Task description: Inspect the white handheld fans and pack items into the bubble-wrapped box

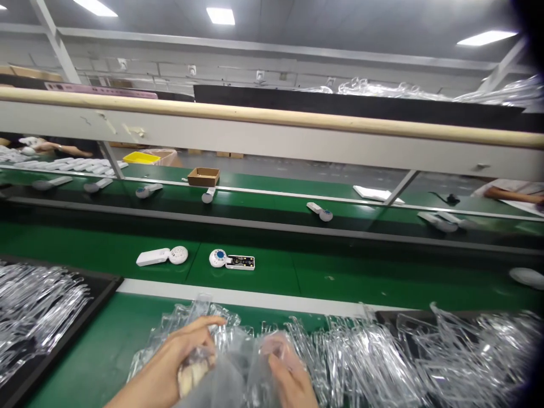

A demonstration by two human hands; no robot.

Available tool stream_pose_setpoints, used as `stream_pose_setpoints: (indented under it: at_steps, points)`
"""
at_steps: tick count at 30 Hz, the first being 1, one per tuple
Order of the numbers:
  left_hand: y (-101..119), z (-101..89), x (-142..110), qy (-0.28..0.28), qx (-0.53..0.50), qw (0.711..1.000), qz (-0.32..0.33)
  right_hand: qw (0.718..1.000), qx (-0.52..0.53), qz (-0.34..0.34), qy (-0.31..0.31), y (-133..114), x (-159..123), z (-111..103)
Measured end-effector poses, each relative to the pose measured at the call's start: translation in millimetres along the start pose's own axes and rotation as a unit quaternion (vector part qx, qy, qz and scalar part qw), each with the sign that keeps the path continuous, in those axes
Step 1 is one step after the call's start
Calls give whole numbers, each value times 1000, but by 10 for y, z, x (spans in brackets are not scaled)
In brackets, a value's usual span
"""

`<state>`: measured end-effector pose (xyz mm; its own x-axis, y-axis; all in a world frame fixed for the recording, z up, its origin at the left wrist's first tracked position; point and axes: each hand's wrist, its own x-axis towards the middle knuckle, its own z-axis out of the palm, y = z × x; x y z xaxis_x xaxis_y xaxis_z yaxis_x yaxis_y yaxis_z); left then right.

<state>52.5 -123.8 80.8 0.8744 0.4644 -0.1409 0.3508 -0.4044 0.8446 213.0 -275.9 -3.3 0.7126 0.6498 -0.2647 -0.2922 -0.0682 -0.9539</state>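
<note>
My left hand (182, 357) and my right hand (287, 371) are low in the view, both closed on a clear plastic bag (238, 368) that they hold between them. The fingers of each hand pinch the film, and part of the right hand shows through it. Around the hands lies a heap of clear plastic blister shells (361, 351) on the green bench. Beyond it, on the green belt, rest a white handheld fan (161, 256) and a second fan lying open with its blue hub and circuit board showing (232, 260).
A black tray of clear shells (34, 306) sits at the left. More white fans (318, 211) ride the far belt, near a small cardboard box (204, 177) and a yellow bin (140, 158). Other people's arms (512, 194) rest at the far side. A beam (272, 127) crosses overhead.
</note>
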Motion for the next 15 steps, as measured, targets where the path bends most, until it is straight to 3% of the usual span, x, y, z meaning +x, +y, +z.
stream_pose_setpoints:
  at_steps: [3,5,9,15]
  points:
    - [140,67,115,-68,73,995,8,994,-16,-59,-95,-140,-18,81]
    - [192,78,175,-70,111,991,2,990,-39,-77,-108,-239,-1,97]
    - [155,-7,150,18,132,991,-16,987,-111,-94,-66,-339,66,-23]
    - [36,-282,-175,186,98,977,-32,974,-180,-122,-62,-307,-19,-117]
